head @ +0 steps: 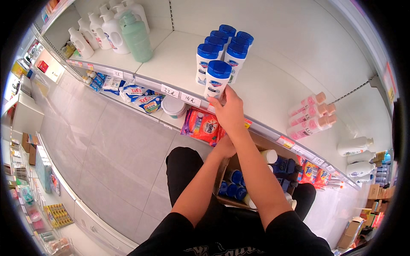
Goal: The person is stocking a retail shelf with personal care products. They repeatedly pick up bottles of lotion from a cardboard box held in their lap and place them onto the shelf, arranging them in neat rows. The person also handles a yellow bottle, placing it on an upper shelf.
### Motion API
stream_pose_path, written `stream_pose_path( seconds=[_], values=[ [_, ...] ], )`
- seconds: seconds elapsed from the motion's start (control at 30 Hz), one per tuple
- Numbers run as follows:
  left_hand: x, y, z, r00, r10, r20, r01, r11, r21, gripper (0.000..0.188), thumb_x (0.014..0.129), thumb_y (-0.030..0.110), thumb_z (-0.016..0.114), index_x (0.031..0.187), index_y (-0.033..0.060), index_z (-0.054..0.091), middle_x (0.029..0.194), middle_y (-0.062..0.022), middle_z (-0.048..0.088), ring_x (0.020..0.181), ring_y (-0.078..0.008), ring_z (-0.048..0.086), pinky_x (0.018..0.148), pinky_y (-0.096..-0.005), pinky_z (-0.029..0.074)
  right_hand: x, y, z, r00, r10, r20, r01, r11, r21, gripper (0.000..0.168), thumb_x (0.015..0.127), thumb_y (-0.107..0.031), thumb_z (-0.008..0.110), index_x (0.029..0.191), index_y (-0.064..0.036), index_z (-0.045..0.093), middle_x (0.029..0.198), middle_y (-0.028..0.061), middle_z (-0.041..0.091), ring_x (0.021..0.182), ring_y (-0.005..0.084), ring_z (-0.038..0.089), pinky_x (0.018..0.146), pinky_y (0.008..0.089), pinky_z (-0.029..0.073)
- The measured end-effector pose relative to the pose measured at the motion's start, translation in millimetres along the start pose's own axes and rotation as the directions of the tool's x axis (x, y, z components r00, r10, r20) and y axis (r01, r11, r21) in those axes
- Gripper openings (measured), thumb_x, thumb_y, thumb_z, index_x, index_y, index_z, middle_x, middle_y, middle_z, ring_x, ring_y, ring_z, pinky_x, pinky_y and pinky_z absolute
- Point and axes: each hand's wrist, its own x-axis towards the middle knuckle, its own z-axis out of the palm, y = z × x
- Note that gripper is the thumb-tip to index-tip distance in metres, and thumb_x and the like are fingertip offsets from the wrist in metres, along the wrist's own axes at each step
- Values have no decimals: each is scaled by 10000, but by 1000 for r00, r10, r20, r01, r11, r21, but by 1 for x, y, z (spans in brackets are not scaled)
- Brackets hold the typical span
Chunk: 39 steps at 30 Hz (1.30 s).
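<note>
My right hand grips the lower part of a white Safeguard bottle with a blue cap. The bottle stands upright at the front edge of the white shelf. Right behind it, several matching blue-capped bottles form two rows. My left hand is lower down, by the rim of an open cardboard box. My right forearm covers part of that hand, and its fingers are hidden. Inside the box are more blue-capped bottles, a white-capped bottle and dark blue items.
White pump bottles and a green pump bottle stand left on the shelf. Pink LUX bottles are at right. A price rail edges the shelf. Below are OMO detergent bags and a white tub.
</note>
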Motion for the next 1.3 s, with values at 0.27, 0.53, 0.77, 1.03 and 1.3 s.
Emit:
stream_pose_path(
  seconds=[0.27,0.53,0.77,1.03,1.3],
  values=[
    [-10,29,-15,999,6,35,-7,1000,16,563,864,340,711,1338,75,561,1375,-199,569,1323,-344,490,1085,-398,385,-5,-2,14,981,-188,-43,168,943,-288,458,854,-252,732,1212,-4,592,1101,169,611,1055,361,593,854,440,519],
    [-3,27,-13,1000,7,21,-8,1000,24,505,848,296,702,1291,79,593,1316,-190,595,1269,-334,523,1051,-392,409,-5,-5,22,965,-249,-82,199,899,-390,418,928,-361,653,1174,-24,622,1078,92,619,1002,298,595,808,424,530],
    [1,26,-10,1000,7,13,-8,1000,21,458,834,258,695,1250,83,621,1265,-183,618,1221,-326,553,1021,-387,430,-5,-2,27,958,-279,-72,213,855,-472,429,958,-351,611,1244,-33,609,1088,95,611,1018,299,578,808,427,532],
    [0,22,-10,1000,0,7,-1,1000,26,408,818,215,686,1204,87,653,1206,-175,644,1167,-317,586,986,-381,453,-7,-6,28,962,-264,-66,202,856,-476,403,947,-355,627,1199,-42,663,1013,83,585,978,292,574,791,409,528],
    [10,13,-8,999,35,-22,-35,999,13,365,802,171,677,1157,91,685,1147,-167,670,1113,-307,620,952,-375,477,-5,-6,24,967,-251,-38,212,883,-419,483,920,-367,641,1210,20,638,1092,165,589,1030,355,563,856,455,507]
  ],
)
